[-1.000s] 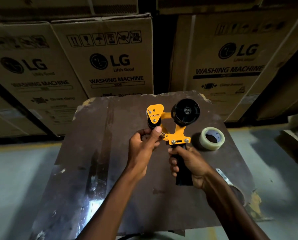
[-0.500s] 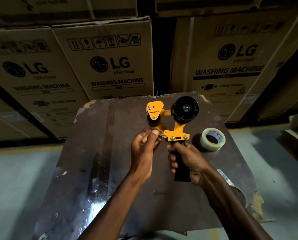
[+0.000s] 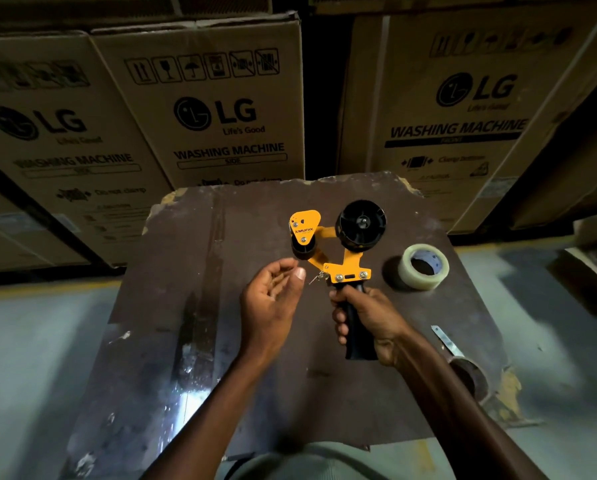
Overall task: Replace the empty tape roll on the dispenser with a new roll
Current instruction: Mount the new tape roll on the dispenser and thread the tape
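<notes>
The tape dispenser (image 3: 338,251) has an orange-yellow metal frame with silver screws, a black handle, a black roller and a black hub wheel (image 3: 362,224); its side plate carries small dark lettering. The tape roll (image 3: 424,267) is translucent, milky white, with a blue-printed inner core. The board (image 3: 200,258) is dark brown with pale worn patches, chipped tan edges and a glossy streak. The cardboard boxes (image 3: 217,112) are tan-brown, printed in black with logos, lettering and rows of handling symbols. The floor (image 3: 30,358) is grey, with a yellow line.
</notes>
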Demonstrator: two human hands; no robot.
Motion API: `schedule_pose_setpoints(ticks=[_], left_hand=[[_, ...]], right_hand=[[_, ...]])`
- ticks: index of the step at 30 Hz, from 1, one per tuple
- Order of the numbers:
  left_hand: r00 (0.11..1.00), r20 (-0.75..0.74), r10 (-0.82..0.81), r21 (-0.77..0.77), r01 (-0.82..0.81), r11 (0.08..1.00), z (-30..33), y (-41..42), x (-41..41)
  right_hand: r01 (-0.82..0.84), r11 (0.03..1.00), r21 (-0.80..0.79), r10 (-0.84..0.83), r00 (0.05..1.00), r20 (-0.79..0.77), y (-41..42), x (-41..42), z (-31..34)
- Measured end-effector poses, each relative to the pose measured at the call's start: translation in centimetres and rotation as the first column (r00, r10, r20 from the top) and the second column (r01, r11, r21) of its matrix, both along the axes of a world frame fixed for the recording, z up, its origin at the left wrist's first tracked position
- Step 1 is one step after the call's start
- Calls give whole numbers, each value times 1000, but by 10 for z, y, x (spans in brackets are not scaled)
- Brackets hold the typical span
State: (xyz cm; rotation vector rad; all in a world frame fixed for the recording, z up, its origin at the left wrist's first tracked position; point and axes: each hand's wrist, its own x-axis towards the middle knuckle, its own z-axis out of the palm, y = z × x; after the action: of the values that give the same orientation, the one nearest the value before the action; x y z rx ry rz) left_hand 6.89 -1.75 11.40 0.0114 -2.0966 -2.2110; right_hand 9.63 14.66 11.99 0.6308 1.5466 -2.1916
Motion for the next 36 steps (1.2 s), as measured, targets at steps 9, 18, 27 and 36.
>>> schedule_pose_setpoints(ticks=[9, 18, 27, 36], left_hand=[[998, 63, 5, -93, 0, 996, -29, -20, 10], [992, 103, -74, -142, 88, 986, -41, -30, 16], [983, 131, -127, -127, 143, 981, -48, -30, 12], [915, 175, -363, -57, 377, 924, -54, -14, -2]], right_hand=[[-74, 993, 96, 46, 963, 264, -22, 35, -106], [-42, 999, 23, 29, 905, 425, -20, 43, -157], [-233, 892, 387, 102, 939, 330, -12, 50, -143], [-3, 154, 988, -25, 1000, 7, 9, 97, -92]])
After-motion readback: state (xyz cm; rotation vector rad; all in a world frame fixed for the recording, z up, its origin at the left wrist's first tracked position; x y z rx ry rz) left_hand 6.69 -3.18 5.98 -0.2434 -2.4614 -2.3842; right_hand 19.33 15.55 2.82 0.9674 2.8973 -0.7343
